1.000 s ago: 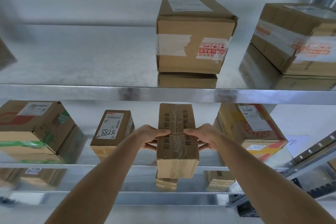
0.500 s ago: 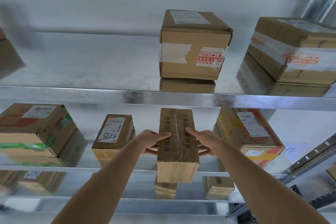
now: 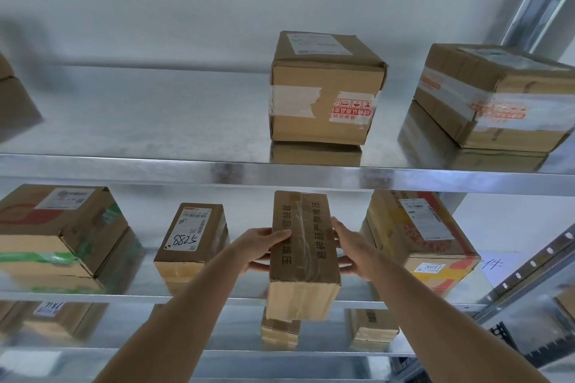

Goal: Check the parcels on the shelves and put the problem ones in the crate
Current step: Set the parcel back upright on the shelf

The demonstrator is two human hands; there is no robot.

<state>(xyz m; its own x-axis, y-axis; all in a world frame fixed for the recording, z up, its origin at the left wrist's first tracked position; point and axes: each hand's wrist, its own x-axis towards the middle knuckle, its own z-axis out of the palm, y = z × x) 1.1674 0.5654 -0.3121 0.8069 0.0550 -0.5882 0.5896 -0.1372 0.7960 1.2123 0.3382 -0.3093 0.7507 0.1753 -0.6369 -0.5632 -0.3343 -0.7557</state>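
A long brown taped parcel (image 3: 301,255) with printed black characters sticks out over the front edge of the middle shelf (image 3: 93,297). My left hand (image 3: 264,249) grips its left side, thumb on top and fingers underneath. My right hand (image 3: 351,250) holds its right side the same way. No crate shows in view.
On the middle shelf stand a parcel marked 5288 (image 3: 193,236), a green-taped box (image 3: 56,236) at left and a yellow-red box (image 3: 417,242) at right. The upper shelf (image 3: 155,165) carries a taped cube box (image 3: 323,90) and another box (image 3: 494,96). Smaller parcels (image 3: 371,331) sit below.
The view has tilted down a little, so the shelves sit lower in frame. Both hands have shifted slightly along the long parcel, which stays at the shelf edge.
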